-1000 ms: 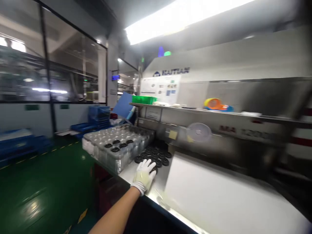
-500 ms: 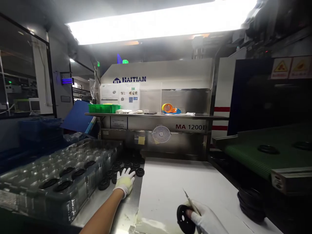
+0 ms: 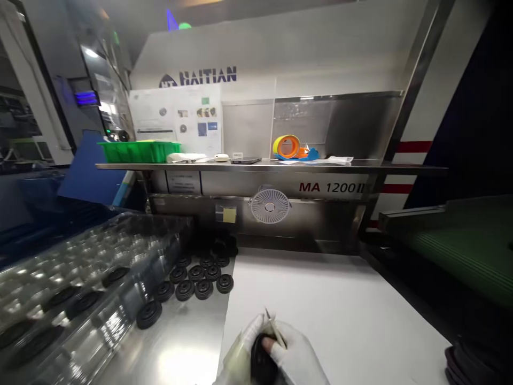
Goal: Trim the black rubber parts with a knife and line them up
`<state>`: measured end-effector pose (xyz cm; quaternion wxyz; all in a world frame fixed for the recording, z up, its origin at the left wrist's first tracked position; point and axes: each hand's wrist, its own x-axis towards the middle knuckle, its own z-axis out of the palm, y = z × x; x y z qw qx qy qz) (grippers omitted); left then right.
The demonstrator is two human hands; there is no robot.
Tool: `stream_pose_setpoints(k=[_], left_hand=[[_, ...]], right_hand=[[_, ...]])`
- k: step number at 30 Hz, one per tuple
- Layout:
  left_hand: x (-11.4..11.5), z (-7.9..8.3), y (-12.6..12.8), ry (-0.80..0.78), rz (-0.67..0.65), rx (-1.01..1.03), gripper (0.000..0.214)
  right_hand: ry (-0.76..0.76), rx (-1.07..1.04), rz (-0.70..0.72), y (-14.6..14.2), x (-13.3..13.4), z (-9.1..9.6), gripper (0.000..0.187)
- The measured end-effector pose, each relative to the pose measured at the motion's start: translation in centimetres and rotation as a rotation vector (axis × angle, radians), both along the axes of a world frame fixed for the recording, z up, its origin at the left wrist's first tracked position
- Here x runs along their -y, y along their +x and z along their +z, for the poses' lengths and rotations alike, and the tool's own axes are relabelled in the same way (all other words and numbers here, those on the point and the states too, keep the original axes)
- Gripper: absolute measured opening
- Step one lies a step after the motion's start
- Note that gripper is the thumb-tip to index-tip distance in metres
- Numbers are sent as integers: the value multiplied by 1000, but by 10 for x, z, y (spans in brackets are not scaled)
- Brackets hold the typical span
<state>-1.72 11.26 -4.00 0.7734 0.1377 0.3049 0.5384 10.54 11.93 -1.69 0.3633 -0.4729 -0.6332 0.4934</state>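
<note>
At the bottom edge, my left hand (image 3: 240, 357) in a yellowish coated glove closes on a black moulded disc (image 3: 262, 361). My right hand (image 3: 298, 359) in a white glove grips the same disc from the other side and pinches a small pointed blade (image 3: 273, 326). The blade's handle is mostly hidden by my fingers. Several more black discs (image 3: 196, 279) lie in a loose group on the steel counter (image 3: 176, 363), up and to the left of my hands. Beside them stands a clear plastic tray (image 3: 120, 262) with black discs in some of its pockets.
A white sheet (image 3: 328, 305) covers the counter to the right. A stack of black discs (image 3: 467, 366) sits at the lower right, beside a green conveyor (image 3: 465, 240). Behind stand a steel shelf (image 3: 272, 167) with a green crate (image 3: 140, 152) and tape roll (image 3: 287, 147), and a small fan (image 3: 269, 206).
My left hand has left the loose discs and moved right and toward me. It now grips the disc in my right hand. My view has turned slightly and tilted down.
</note>
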Motion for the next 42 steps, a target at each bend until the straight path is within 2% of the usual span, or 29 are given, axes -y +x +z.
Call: stream_pose_setpoints(k=[2, 5, 8, 11, 13, 16, 18, 20, 25, 28, 32, 42], left_hand=[[10, 6, 10, -120, -76, 153, 41], [22, 12, 10, -160, -109, 295, 33], [32, 15, 6, -175, -50, 333, 20], [38, 19, 2, -181, 52, 298, 19], [36, 23, -1, -162, 146, 258, 22], [29, 28, 2, -77, 268, 231, 21], [23, 31, 11, -21, 284, 224, 17], [17, 35, 25, -12, 259, 214, 12], [8, 44, 60, -5, 244, 218, 9], [6, 41, 71, 48, 261, 200, 13], [6, 33, 72, 77, 316, 177, 12], [9, 22, 38, 121, 471, 205, 11]], right_hand=[[31, 48, -16, -5, -1, -3, 25], [112, 133, -97, -7, 7, -7, 22], [173, 186, -135, 0, 25, 4, 14], [249, 137, -141, 15, 44, 23, 20], [288, 137, -165, 26, 54, 29, 26], [271, 249, -134, 37, 63, 22, 22], [264, 327, -107, 41, 65, 12, 19], [297, 419, -142, 44, 63, 6, 19], [400, 692, -272, 55, 54, 8, 22], [391, 784, -323, 58, 55, 8, 22], [360, 810, -339, 50, 65, 1, 21], [352, 802, -271, 6, 72, -1, 22]])
